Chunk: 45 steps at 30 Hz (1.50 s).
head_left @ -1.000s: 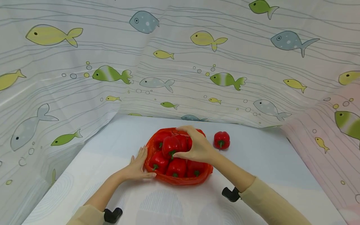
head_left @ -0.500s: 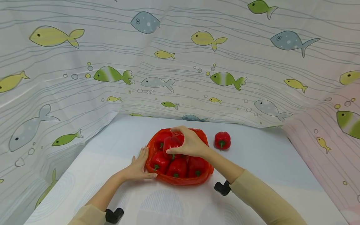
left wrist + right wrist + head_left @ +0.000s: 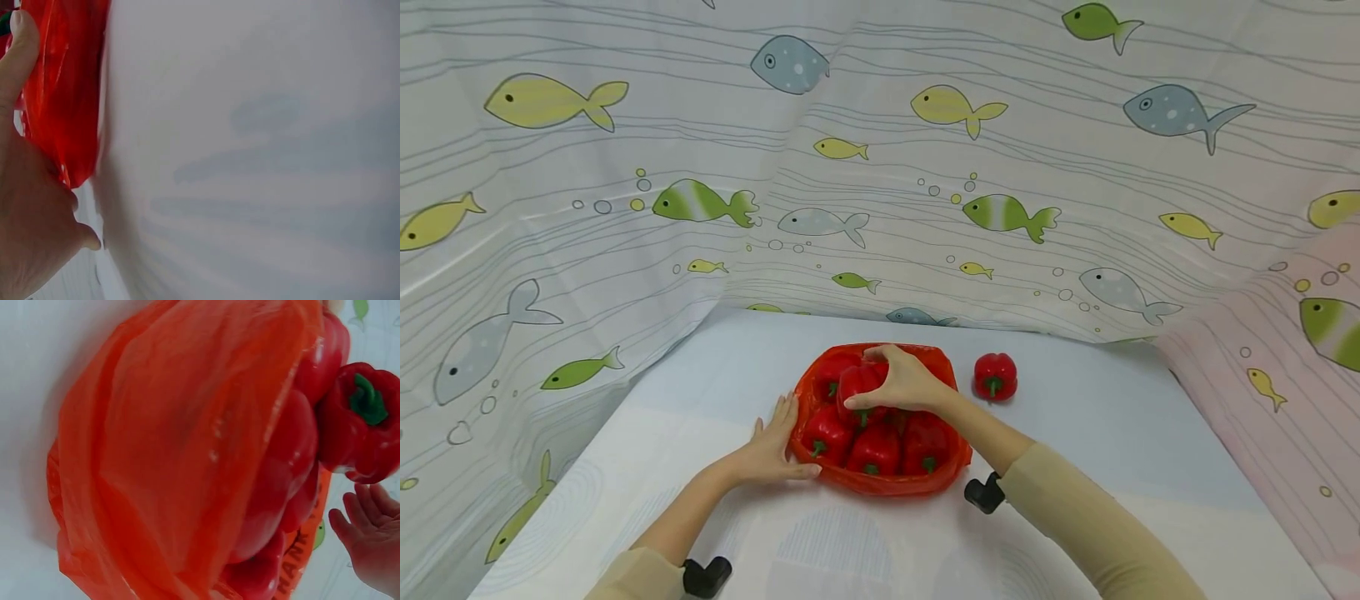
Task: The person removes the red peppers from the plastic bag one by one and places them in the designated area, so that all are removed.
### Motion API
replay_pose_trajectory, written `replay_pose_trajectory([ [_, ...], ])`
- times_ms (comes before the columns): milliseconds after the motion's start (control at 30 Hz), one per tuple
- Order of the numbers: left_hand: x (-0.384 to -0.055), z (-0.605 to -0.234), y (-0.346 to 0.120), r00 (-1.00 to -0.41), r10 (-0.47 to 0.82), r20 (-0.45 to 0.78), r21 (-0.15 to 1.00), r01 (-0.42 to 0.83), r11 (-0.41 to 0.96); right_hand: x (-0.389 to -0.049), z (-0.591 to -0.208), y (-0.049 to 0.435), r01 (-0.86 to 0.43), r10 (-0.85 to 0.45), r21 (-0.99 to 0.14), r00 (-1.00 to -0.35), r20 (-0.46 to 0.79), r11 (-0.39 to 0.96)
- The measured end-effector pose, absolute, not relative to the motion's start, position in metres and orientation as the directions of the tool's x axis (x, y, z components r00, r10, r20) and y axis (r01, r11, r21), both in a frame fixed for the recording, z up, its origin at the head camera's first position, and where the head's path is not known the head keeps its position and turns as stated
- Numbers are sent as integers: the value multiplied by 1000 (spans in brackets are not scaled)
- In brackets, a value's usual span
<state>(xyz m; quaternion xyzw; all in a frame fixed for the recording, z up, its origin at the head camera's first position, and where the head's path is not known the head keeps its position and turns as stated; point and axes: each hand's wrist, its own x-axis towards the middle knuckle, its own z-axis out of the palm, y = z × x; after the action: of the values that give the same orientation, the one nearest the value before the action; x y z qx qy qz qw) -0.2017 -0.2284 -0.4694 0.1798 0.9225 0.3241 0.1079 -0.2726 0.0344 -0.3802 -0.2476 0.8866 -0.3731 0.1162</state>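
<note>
Several red bell peppers with green stems fill a red plastic bag [image 3: 880, 483] whose top gapes open. On top of the pile sits one bell pepper [image 3: 855, 383], which bulges out of the bag in the right wrist view. My right hand [image 3: 906, 383] spans this pepper from the right in the head view, its thumb in front and its fingers at the back. Seen from the right wrist, the fingers [image 3: 353, 519] stand spread just beside the pepper, without a clear hold. With fingers spread, my left hand [image 3: 771, 450] rests against the bag's left side.
Another red bell pepper [image 3: 996, 377] stands on the white table, right of the bag. A fish-patterned curtain [image 3: 880, 192] hangs behind the table and along both sides. Dark letters show on the bag's inner wall in the right wrist view.
My right hand has shifted left over the top pepper and dipped slightly. The left hand and the bag have stayed in place.
</note>
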Motion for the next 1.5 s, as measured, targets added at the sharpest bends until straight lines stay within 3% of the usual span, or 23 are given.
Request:
replay_pose_trajectory([
  [267, -200, -467, -227, -911, 404, -86, 641, 260, 722, -271, -392, 31, -319, -514, -697, -854, -84, 643],
  [567, -200, -467, -228, -911, 405, -82, 641, 263, 721, -268, -395, 29, -340, -500, -705, -866, -25, 623],
  [967, -198, -464, -227, -910, 406, -83, 642, 263, 721, -261, -407, 34, -461, -450, -704, -865, 220, 541],
  [1500, -196, -463, -227, -912, 403, -76, 649, 261, 714, -259, -393, 63, -723, -467, -540, -691, 552, 431],
])
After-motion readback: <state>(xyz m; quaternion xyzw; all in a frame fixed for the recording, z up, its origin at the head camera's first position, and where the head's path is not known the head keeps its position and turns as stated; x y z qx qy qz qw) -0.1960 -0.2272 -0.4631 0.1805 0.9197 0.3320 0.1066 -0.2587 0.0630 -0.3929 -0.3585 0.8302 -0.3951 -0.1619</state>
